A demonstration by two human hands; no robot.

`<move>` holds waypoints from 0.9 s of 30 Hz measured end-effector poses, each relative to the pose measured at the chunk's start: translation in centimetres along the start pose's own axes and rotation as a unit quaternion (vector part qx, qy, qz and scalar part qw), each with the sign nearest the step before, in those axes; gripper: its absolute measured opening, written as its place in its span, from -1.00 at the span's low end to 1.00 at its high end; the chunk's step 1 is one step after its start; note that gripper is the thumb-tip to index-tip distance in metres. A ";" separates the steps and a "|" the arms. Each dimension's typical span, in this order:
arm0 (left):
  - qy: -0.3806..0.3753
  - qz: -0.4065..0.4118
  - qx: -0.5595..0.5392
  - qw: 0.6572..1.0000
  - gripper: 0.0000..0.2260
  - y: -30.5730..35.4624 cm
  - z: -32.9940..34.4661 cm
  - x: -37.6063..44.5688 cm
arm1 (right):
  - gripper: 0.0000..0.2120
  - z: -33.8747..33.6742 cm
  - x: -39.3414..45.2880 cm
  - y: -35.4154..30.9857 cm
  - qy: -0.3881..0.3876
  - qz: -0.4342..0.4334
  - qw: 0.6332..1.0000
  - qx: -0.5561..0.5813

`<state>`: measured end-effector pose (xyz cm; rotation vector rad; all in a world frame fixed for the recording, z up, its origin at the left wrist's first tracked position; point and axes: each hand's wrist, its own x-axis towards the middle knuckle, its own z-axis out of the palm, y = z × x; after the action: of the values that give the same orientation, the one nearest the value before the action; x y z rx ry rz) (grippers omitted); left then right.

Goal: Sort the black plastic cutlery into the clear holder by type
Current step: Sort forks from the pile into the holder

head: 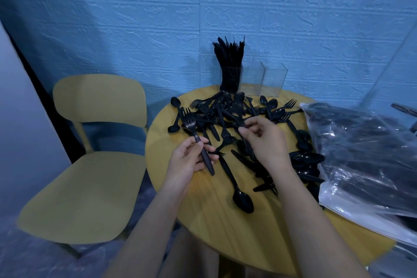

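A heap of black plastic cutlery (228, 115) covers the far half of the round yellow table (203, 216). My left hand (189, 160) grips a small bunch of black forks (191, 127) by their handles, tines pointing away. My right hand (264, 137) hovers over the heap with curled fingers pinching a black piece at its fingertips; which type it is I cannot tell. The clear holder (261, 79) stands at the table's far edge. Its left compartment is packed with upright knives (230, 61); the other two compartments look empty. A lone spoon (241, 196) lies near me.
A clear plastic bag (365, 160) full of black cutlery lies on the table's right side. A yellow chair (90, 165) stands left of the table. A blue textured wall (203, 7) is right behind the holder.
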<state>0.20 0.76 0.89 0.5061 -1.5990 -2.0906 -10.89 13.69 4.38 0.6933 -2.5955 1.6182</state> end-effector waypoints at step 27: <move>-0.070 0.005 0.007 0.998 -0.79 0.3 0.5 -0.8 | -0.96 1.6 -1.8 -1.4 -0.154 -0.025 0.979 0.132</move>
<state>0.68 1.55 1.28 0.3625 -1.6901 -2.1513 -8.38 12.46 4.43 1.0979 -2.5486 2.0082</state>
